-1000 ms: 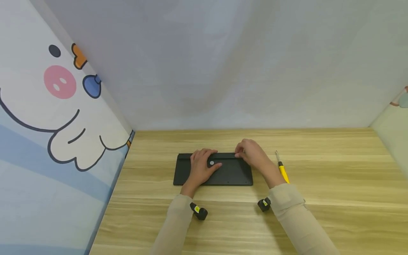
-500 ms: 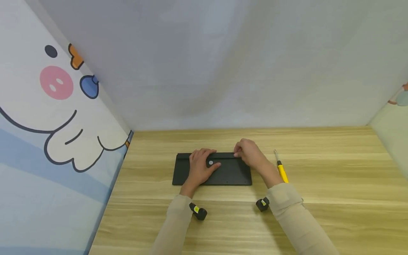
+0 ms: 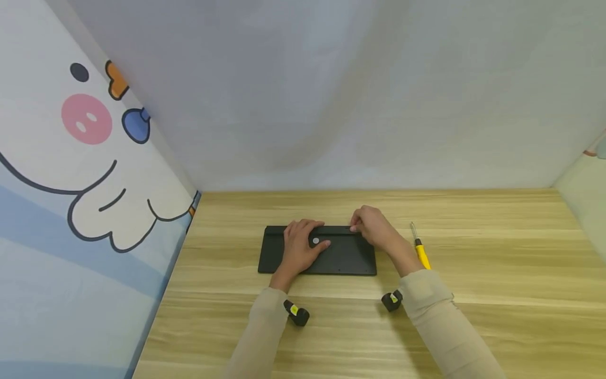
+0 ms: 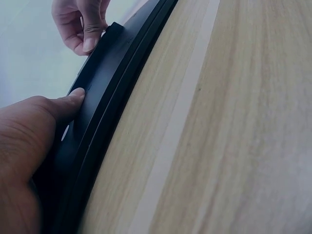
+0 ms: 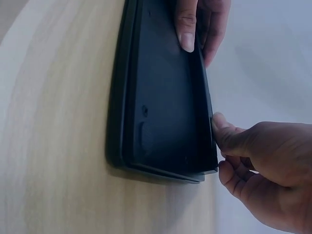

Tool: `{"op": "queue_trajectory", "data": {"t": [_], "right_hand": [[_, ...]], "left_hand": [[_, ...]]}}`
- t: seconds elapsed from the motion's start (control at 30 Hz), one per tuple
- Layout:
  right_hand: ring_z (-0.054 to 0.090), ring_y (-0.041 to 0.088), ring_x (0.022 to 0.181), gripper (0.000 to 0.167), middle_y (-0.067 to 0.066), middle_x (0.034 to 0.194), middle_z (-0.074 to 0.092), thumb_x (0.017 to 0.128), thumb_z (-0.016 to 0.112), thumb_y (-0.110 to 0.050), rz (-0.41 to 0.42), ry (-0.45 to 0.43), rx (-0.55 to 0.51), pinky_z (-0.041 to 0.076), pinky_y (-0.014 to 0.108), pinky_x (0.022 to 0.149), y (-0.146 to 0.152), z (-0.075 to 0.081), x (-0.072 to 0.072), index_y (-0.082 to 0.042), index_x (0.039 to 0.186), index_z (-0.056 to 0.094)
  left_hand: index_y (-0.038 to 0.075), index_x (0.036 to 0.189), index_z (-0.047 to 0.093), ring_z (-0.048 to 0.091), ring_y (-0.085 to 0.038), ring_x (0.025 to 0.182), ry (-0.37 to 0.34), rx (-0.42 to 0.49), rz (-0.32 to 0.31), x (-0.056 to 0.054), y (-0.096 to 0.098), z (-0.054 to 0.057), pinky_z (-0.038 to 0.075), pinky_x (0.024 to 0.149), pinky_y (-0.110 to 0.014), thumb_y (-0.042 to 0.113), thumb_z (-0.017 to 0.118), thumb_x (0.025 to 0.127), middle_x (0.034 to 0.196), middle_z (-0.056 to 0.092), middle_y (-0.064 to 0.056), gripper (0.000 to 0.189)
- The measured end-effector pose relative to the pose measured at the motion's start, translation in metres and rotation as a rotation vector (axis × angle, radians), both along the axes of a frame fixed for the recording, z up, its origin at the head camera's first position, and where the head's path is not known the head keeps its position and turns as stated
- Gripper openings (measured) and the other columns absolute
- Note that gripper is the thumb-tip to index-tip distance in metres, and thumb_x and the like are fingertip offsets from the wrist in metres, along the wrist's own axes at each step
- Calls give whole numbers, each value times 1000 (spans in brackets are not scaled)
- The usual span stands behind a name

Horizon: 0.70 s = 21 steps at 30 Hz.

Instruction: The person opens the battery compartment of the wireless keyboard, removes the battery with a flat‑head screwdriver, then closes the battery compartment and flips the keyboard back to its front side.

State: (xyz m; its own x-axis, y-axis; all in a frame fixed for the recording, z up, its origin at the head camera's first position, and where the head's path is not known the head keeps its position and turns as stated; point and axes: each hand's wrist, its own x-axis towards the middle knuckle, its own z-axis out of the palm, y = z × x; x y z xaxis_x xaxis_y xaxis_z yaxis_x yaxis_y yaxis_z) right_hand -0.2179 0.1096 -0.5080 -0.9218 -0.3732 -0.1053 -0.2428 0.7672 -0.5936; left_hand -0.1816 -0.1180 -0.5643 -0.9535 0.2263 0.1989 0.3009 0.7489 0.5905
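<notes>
A black keyboard (image 3: 350, 258) lies underside up on the table, a raised ridge running along its far edge. A small white dot (image 3: 315, 240) shows on its back. My left hand (image 3: 299, 247) grips the middle of the keyboard, thumb on the underside and fingers reaching over the far edge. At the ridge's right end, my right hand (image 3: 376, 229) pinches the edge with curled fingers. The right wrist view shows the right thumb (image 5: 222, 124) against the ridge (image 5: 207, 122); what lies under the fingertips is hidden. Screw holes (image 5: 145, 110) are visible nearby.
A screwdriver (image 3: 418, 247) with a yellow handle lies right of the keyboard, its handle end hidden by the right forearm. The wood-grain table (image 3: 497, 252) meets a pale wall (image 3: 355, 131) behind. A cartoon-printed panel (image 3: 94, 210) stands at the left.
</notes>
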Motion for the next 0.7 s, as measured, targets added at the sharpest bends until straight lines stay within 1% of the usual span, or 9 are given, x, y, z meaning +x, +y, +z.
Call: {"op": "queue_trajectory", "data": {"t": [0.27,0.4,0.57,0.7], "right_hand": [[62,24,85,12,16,98,66,98,66,-9,23,-16,68,55,39,79,-2,4,-1,1,99,72],[62,24,85,11,16,98,66,99,65,-9,25,-37,68,55,38,78,-1,9,1,1,99,71],[61,24,85,10,15,97,65,100,64,-8,30,-18,68,55,38,78,-2,13,2,-1,97,70],[61,24,86,12,15,97,64,100,64,-10,28,-4,77,54,39,80,-3,12,5,-1,96,71]], "left_hand": [[22,136,63,53,-28,135,-7,6,-2,1,0,0,17,128,-55,37,77,91,135,63,-5,50],[21,137,63,53,-29,135,-13,7,-11,2,0,1,18,128,-55,37,77,92,135,63,-5,50],[21,137,63,53,-28,134,2,0,-9,2,-2,2,19,127,-55,38,77,92,135,63,-5,50],[20,135,64,54,-29,133,16,5,-11,4,-2,2,20,127,-57,37,78,91,134,64,-5,50]]}}
